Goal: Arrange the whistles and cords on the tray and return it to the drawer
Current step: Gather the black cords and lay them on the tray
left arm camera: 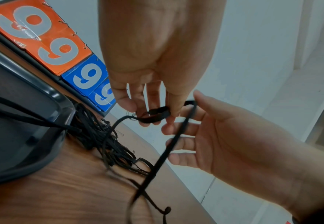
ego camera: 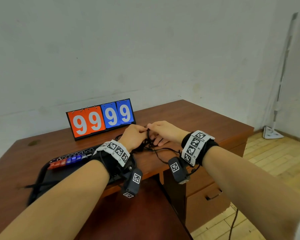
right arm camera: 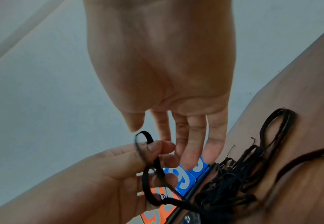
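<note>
Head view shows both forearms reaching forward over a brown desk [ego camera: 189, 115]. Nearest the wrists, under the left forearm, lies a dark tray [ego camera: 47, 172]. A row of whistles [ego camera: 68, 161], red through blue, lies along the tray's far edge, just behind the left wrist. A loose cord crosses the tray's near corner.

Just beyond the wrists, the left hand [ego camera: 134, 135] and right hand [ego camera: 164, 130] meet fingertip to fingertip. In the left wrist view, the left hand pinches a folded black cord [left arm camera: 158, 112] between thumb and fingers. The right hand [left arm camera: 224, 136] has its fingers spread and relaxed, with the cord passing over the index finger near the thumb; whether the thumb clamps it cannot be told. Directly below the hands, a tangled pile of cords [left arm camera: 103, 136] rests on the desk, touching the tray's outer rim.

Beyond the hands stands a scoreboard [ego camera: 100, 118] reading 9 9 9 9.

Progress assessment: whistles appear arranged; one cord is being worked on. Most cords remain untidied and off the tray. A drawer [ego camera: 208, 203] below the right wrist appears to be closed. Returning the tray is not yet done.
</note>
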A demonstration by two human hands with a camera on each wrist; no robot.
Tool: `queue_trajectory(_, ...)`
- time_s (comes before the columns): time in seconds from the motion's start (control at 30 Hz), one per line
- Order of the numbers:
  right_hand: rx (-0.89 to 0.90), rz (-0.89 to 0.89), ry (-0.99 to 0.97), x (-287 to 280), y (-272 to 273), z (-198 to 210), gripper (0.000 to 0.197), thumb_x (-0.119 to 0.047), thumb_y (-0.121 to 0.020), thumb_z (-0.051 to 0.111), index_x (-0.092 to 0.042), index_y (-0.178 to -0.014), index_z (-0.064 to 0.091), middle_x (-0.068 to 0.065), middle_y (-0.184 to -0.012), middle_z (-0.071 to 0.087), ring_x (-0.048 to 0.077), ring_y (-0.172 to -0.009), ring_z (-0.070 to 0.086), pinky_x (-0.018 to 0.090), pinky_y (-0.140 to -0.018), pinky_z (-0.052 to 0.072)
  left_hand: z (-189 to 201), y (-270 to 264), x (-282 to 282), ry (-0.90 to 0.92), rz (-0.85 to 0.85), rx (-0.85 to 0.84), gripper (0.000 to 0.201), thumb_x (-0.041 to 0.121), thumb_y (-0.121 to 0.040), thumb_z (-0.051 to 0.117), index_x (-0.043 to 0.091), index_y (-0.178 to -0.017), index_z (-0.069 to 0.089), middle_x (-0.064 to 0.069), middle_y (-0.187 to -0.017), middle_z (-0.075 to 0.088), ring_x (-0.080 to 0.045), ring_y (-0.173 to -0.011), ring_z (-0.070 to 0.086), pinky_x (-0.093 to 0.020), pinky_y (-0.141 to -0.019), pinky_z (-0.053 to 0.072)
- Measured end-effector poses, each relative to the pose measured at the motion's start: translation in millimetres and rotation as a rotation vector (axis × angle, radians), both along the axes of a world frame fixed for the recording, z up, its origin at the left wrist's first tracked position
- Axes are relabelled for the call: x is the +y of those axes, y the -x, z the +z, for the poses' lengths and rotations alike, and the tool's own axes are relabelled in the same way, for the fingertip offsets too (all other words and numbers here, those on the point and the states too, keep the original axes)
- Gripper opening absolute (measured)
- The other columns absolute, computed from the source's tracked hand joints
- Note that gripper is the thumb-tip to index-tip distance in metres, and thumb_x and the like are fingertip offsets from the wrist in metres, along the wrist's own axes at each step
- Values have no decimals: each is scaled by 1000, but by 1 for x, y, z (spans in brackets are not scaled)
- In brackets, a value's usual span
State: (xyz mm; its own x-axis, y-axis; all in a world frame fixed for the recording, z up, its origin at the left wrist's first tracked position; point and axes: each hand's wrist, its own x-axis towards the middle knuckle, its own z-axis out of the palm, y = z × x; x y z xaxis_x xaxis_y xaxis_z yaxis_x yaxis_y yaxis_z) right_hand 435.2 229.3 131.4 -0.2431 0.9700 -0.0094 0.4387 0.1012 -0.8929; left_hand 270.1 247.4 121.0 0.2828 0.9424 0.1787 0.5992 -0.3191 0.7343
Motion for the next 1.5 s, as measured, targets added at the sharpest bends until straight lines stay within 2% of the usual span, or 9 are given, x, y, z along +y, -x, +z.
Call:
queue_trajectory(0.1,-41,17,-35,-5,3,2,36,-47,-99,47,-18,-115,63,7,-96,70,16,-73,66,30,-70,56,3,4,-4,-23,1,40,15,19,-92,65,17,-91,79,-8,-80,74,-13,-64,61,-32,-69,51)
queue_trajectory(0.2,-49,53,-75,-9,7,3,25,-26,-99,56,-12,-119,62,7,-81,69,19,-74,67,35,-74,57,7,10,-8,-51,9,28,13,23,-90,67,22,-95,80,-1,-85,75,-14,-76,65,-34,-75,54)
queue_trajectory(0.47,55,-31,-99,-16,10,7,21,-12,-101,46,-3,-108,63,13,-78,69,23,-68,69,35,-69,57,12,18,-27,157,51,-121,21,20,-100,51,20,-104,72,-4,-96,75,-12,-77,63,-25,-62,45)
queue_trajectory(0.63,115,-60,-91,-20,11,7,18,-13,-102,45,-10,-98,63,10,-77,70,20,-66,69,30,-65,55,15,27,-33,279,44,-146,25,11,-91,57,21,-110,69,-1,-99,77,-9,-78,68,-25,-62,41)
queue_trajectory(0.9,140,-76,-58,-23,20,4,19,-15,-102,46,-7,-105,63,11,-78,70,21,-67,68,31,-67,55,16,40,-40,150,31,-138,20,9,-89,70,10,-108,67,-6,-88,74,-5,-67,67,-13,-59,46)
queue_trajectory(1.07,136,-57,-9,-27,28,8,26,-28,-101,51,-8,-110,65,12,-90,72,20,-76,69,38,-81,56,18,46,-44,49,33,-117,9,12,-90,70,19,-94,68,0,-79,73,-7,-67,67,-14,-64,48)
queue_trajectory(1.23,109,23,-57,-36,46,13,30,-31,-95,63,-9,-115,66,7,-104,73,9,-80,70,14,-63,53,21,51,-47,-51,27,-20,7,19,-88,71,18,-95,71,-2,-80,72,-7,-69,65,-16,-66,48)
queue_trajectory(1.4,221,64,-7,-33,64,12,25,-10,-94,62,-6,-118,64,15,-102,74,23,-90,73,37,-89,58,22,70,-49,-79,69,-23,4,18,-89,70,16,-93,72,-2,-76,71,-7,-66,64,-15,-62,46)
queue_trajectory(1.5,257,46,29,-33,75,13,25,-5,-94,58,-5,-119,64,18,-105,72,25,-91,73,39,-91,57,23,90,-51,-81,125,-61,3,18,-90,70,17,-92,72,-4,-80,72,-9,-70,65,-15,-63,46)
